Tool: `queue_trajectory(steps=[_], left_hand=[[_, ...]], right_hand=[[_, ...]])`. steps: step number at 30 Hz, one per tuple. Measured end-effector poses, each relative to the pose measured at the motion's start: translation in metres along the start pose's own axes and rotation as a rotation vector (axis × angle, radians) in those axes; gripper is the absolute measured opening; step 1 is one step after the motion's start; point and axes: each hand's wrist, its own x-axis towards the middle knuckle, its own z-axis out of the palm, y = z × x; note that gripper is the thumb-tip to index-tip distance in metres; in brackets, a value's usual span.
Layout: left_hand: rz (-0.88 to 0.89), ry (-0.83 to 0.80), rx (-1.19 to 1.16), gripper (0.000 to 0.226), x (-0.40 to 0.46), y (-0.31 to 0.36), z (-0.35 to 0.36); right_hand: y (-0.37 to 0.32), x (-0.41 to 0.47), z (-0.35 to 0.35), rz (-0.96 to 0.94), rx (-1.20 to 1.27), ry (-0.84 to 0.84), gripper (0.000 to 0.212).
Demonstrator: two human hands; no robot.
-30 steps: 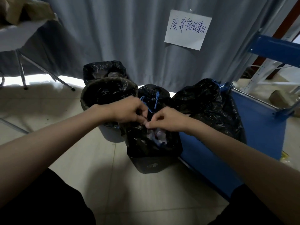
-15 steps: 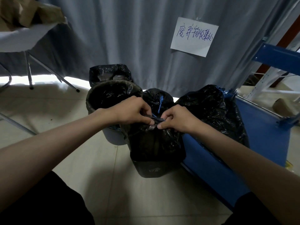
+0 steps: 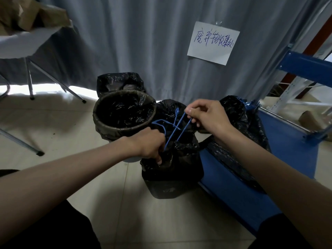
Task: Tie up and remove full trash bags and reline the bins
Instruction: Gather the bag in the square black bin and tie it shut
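Forearms reaching in from bottom corners over pale tiled floor (image 3: 59, 123). Small dark bin (image 3: 166, 187) standing on floor at center, black trash bag (image 3: 181, 159) inside it, bag mouth gathered up above rim. Left hand (image 3: 150, 143) low at bag mouth, fingers curled round bunched plastic, gripping near left rim; blue drawstring (image 3: 177, 131) loop passing just above knuckles. Right hand (image 3: 208, 119) raised higher and right of left, thumb and fingers pinching drawstring, two strands stretched taut, slanting down to gathered bag neck. Blue board (image 3: 280, 159) lying low along right side, touching bin's right flank. Large tied black bag (image 3: 239, 115) resting on board behind right hand, blue knot at top. Smaller tied bag (image 3: 170, 108) just behind bin in hand, blue tie sticking up. Round bin (image 3: 124, 114) left of that, lined with black bag, open. Another black-lined bin (image 3: 120, 81) behind round one, against curtain (image 3: 143, 42). White paper sign (image 3: 213, 43) with blue handwriting fixed on curtain. Counter (image 3: 27, 45) with metal legs upper left, brown paper on top. Blue rack beam (image 3: 305, 66) far right.
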Motion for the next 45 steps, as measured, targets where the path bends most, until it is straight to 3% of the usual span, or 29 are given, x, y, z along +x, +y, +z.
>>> queue_trajectory(steps=[3, 6, 8, 11, 15, 19, 21, 24, 31, 35, 37, 41, 45], left_hand=[[-0.016, 0.052, -0.087, 0.035, -0.001, 0.005, -0.007], [-0.094, 0.190, -0.412, 0.045, -0.002, 0.006, -0.020], [-0.085, 0.299, -0.664, 0.037, -0.002, 0.008, -0.025], [-0.042, 0.402, -0.850, 0.016, -0.002, 0.012, -0.029], [-0.057, 0.455, -0.850, 0.016, 0.000, 0.013, -0.028], [-0.107, 0.488, -0.800, 0.016, 0.001, 0.010, -0.029], [-0.132, 0.508, -0.793, 0.017, 0.001, 0.007, -0.029], [-0.170, 0.528, -0.784, 0.020, 0.002, 0.007, -0.028], [-0.289, 0.613, -0.761, 0.026, 0.001, 0.000, -0.042], [-0.282, 0.565, -0.930, 0.026, -0.002, 0.001, -0.045], [-0.248, 0.553, -1.016, 0.025, -0.003, 0.004, -0.045], [-0.181, 0.583, -1.148, 0.023, -0.002, 0.008, -0.051], [-0.139, 0.596, -1.238, 0.017, -0.002, 0.015, -0.056]], right_hand=[[-0.003, -0.003, 0.005, -0.027, 0.059, -0.058, 0.007], [-0.011, -0.008, 0.005, -0.040, 0.114, -0.094, 0.009], [-0.014, -0.010, 0.006, -0.049, 0.156, -0.117, 0.015], [-0.016, -0.009, 0.009, -0.066, 0.220, -0.150, 0.014], [-0.016, -0.007, 0.007, -0.024, 0.219, -0.175, 0.019], [-0.005, -0.003, 0.000, 0.077, -0.081, -0.327, 0.047], [0.004, -0.006, 0.000, 0.083, -0.254, -0.419, 0.040], [0.017, -0.010, 0.010, 0.023, -0.467, -0.454, 0.013], [0.041, -0.007, 0.020, 0.064, -0.537, -0.427, 0.018], [0.050, -0.010, 0.019, 0.147, -0.584, -0.506, 0.027], [0.049, -0.008, 0.021, 0.107, -0.529, -0.497, 0.025], [0.037, -0.012, 0.032, 0.055, -0.116, -0.393, 0.024], [0.026, -0.014, 0.038, 0.080, 0.033, -0.350, 0.011]])
